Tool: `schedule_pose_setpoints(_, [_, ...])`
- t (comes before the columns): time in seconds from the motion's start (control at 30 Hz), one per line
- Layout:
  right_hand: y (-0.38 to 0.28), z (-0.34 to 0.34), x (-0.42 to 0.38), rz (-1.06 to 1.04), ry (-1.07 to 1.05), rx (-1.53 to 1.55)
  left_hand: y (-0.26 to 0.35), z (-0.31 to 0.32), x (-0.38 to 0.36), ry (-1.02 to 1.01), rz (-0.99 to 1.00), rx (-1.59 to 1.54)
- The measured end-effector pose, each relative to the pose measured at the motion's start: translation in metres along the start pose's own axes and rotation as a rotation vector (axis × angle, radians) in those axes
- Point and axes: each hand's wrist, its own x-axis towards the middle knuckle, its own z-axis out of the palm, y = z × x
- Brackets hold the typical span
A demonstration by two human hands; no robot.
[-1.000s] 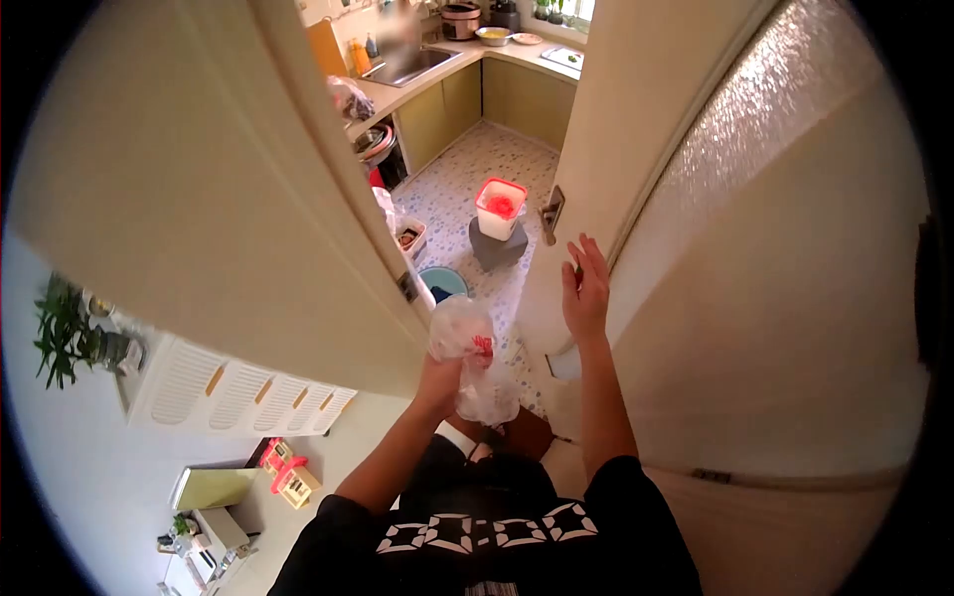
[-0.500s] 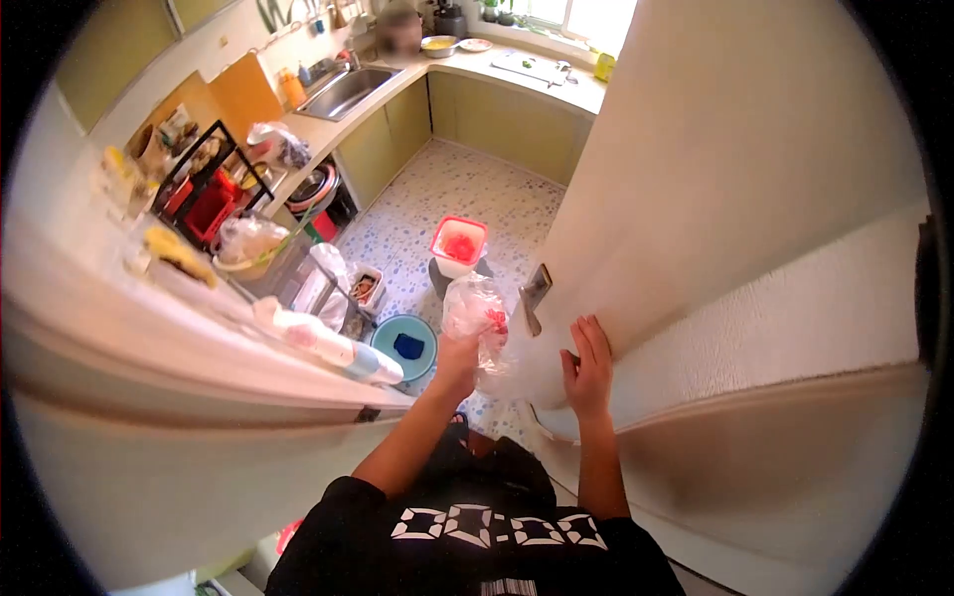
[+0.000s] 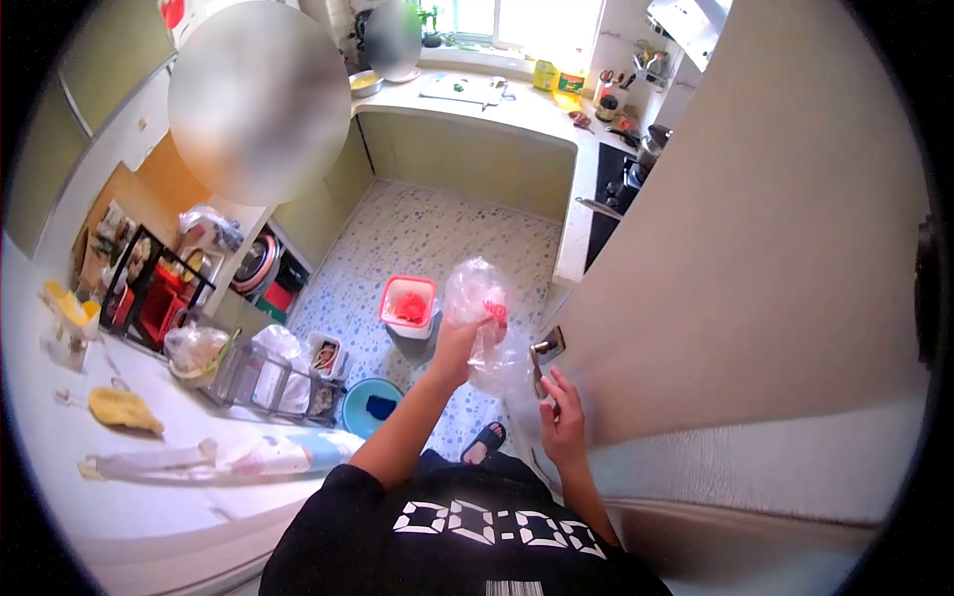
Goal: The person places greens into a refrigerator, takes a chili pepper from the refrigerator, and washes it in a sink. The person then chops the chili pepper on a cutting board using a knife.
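My left hand (image 3: 455, 350) is closed round a clear plastic bag (image 3: 475, 288) with red print, held up in front of me over the speckled floor. At the metal handle (image 3: 538, 372) of the pale door (image 3: 676, 298), my right hand (image 3: 563, 412) has its fingers apart, with the fingertips beside the lever. Left of the bag stands a white bin (image 3: 407, 306) with a red rim and something red inside. A light blue basin (image 3: 358, 405) with a dark blue cloth sits on the floor below it.
A counter (image 3: 467, 107) runs along the back, with a stove (image 3: 611, 189) at right. At left are a wire rack (image 3: 263, 377), a white box (image 3: 326, 355) of small items, and a black-framed red rack (image 3: 149, 298). My sandaled foot (image 3: 485, 442) is near the door.
My right hand has moved from the door's flat surface to its handle. The view has shifted, bringing the stove into sight. The bag stays in my left hand.
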Motion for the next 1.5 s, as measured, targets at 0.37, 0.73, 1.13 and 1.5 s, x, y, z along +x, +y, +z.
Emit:
schedule_pose_setpoints(0.37, [0.070,-0.042,0.059,0.256,0.071,-0.104,-0.063,0.122,0.189,-0.651,-0.481,0.070])
schedule_pose_setpoints(0.73, [0.088,-0.018,0.109,0.611,0.519,-0.436,-0.091,0.248,0.261,-1.585,-0.681,0.303])
schedule_pose_setpoints(1.13, [0.071,0.063,0.177,1.028,1.069,-0.838,-0.079,0.290,0.304,-1.952,-1.172,0.278])
schedule_pose_setpoints(1.5, [0.032,0.110,0.177,1.156,1.158,-0.913,-0.127,0.258,0.295,-2.191,-1.282,0.280])
